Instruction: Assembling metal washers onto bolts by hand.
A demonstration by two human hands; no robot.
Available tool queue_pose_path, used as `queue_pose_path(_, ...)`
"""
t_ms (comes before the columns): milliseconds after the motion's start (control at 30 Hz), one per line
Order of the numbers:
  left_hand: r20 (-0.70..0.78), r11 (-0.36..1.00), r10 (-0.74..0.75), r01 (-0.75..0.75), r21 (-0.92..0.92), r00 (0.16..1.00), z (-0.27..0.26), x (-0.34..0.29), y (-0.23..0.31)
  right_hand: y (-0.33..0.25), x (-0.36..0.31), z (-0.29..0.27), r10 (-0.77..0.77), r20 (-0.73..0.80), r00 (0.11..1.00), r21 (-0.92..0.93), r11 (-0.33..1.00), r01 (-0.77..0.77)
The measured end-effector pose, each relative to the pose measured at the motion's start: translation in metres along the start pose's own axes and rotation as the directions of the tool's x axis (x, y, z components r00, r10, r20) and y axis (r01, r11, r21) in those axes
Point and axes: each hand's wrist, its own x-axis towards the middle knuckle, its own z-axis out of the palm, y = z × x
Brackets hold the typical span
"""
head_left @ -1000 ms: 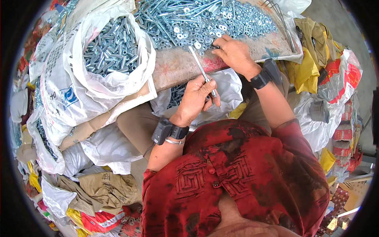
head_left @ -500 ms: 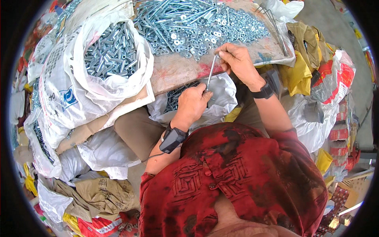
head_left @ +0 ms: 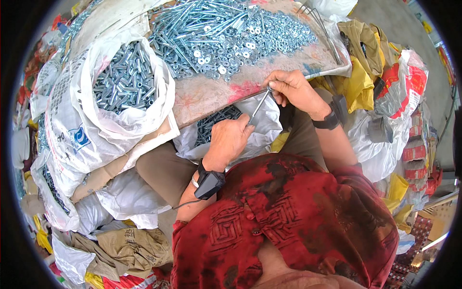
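Note:
Between my two hands is a slender silvery bolt (head_left: 260, 105), slanting up to the right. My left hand (head_left: 225, 143) is closed around its lower end, thumb on top. At the upper end my right hand (head_left: 297, 91) pinches with thumb and forefinger; a small ring-like piece seems to be there, mostly covered by the fingers. Below the hands, an open white bag (head_left: 265, 126) holds darker metal rods (head_left: 211, 126). Just beyond my hands, loose washers (head_left: 222, 70) lie at the near side of a pile of long bolts (head_left: 192, 26) and nuts (head_left: 293, 31).
A white woven sack (head_left: 166, 98) full of short metal sleeves (head_left: 126, 79) stands at the left on the stained board (head_left: 202, 96). Bent wire rods (head_left: 323, 33) lie at the board's right end. Yellow and clear plastic bags (head_left: 361, 89) crowd the right; more sacks (head_left: 130, 248) lie lower left.
My right hand has come down closer to the board's near edge, still at the bolt's upper end. The bolt leans further right. The whole view has shifted slightly.

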Motion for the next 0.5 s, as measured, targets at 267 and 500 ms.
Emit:
queue_pose_path(267, -0.104, 0.997, 0.075, -0.074, 0.016, 0.992, -0.001, 0.003, 0.004, 0.022, 0.038, -0.032, -0.041, 0.148, 0.988, 0.239, 0.971, 0.004)
queue_pose_path(500, -0.01, 0.805, -0.147, 0.114, -0.583, 0.989, 0.017, 0.007, -0.017, 0.063, 0.094, -0.053, -0.4, -0.306, 0.864, -0.939, 0.276, -0.205)
